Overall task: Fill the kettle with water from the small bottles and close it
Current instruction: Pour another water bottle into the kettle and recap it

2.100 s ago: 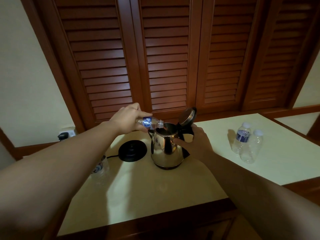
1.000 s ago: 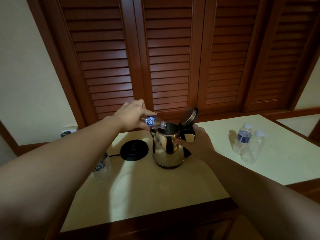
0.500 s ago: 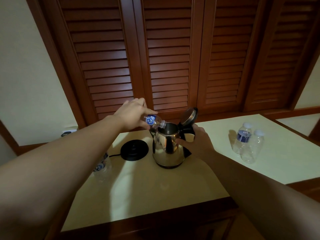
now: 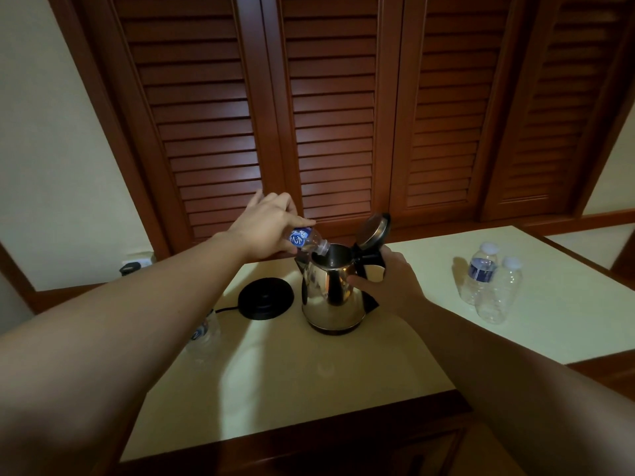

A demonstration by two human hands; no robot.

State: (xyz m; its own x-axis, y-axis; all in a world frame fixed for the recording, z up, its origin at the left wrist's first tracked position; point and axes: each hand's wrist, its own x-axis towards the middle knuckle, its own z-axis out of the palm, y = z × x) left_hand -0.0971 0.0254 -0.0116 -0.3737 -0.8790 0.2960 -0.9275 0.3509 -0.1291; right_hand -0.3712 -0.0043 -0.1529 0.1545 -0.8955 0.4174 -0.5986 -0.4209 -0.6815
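The left hand (image 4: pixel 264 228) gripped a tilted bottle (image 4: pixel 305 239), mouth over the open kettle (image 4: pixel 331 293), to pour. At the kettle's 3 o'clock, the right hand (image 4: pixel 388 283) held its handle, steadying it.

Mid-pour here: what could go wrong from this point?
1. The bottle in the left hand is tipped with its mouth just at the kettle rim; a small slip may spill water onto the table.
2. The power base sits close beside the kettle, so spilled water could reach it.
3. The lid stands open near the right hand; a bump might drop it onto the bottle.
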